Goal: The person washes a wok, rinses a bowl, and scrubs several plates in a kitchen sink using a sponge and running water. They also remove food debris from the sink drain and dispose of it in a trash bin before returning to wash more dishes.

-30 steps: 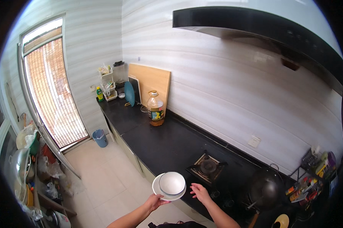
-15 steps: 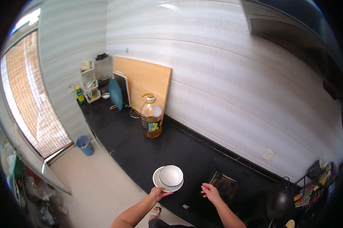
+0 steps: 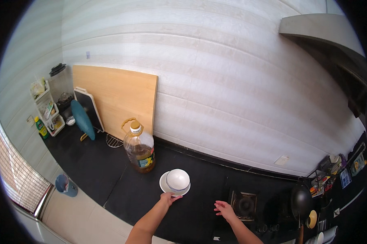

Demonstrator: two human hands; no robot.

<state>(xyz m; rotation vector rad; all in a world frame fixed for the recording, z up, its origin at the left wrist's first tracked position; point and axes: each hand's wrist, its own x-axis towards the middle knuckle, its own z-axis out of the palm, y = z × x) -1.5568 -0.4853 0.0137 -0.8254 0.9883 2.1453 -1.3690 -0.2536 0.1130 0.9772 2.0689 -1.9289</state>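
Observation:
My left hand [image 3: 169,198] pinches the near rim of a white plate [image 3: 163,184]. On that plate stands a white bowl [image 3: 178,179] with a thin dark line near its base. Both are over the black counter; whether the plate touches the surface I cannot tell. My right hand [image 3: 225,210] holds nothing, its fingers apart, just left of a gas burner [image 3: 245,205]. Beyond the plate, to its left, stands a large oil bottle [image 3: 140,152] with a yellow handle.
Wooden board [image 3: 114,97], black cutting board [image 3: 89,109] and teal round lid-like disc [image 3: 82,120] lean at the back left. A black wok [image 3: 301,202] sits on the right, near a rack [image 3: 325,171] of packets. The range hood [image 3: 322,36] juts out above. A blue bin [image 3: 66,186] stands on the floor.
My view has swung right, bringing more of the stove into sight. My left hand, with plate and bowl, has moved farther over the counter, closer to the oil bottle. My right hand stays open.

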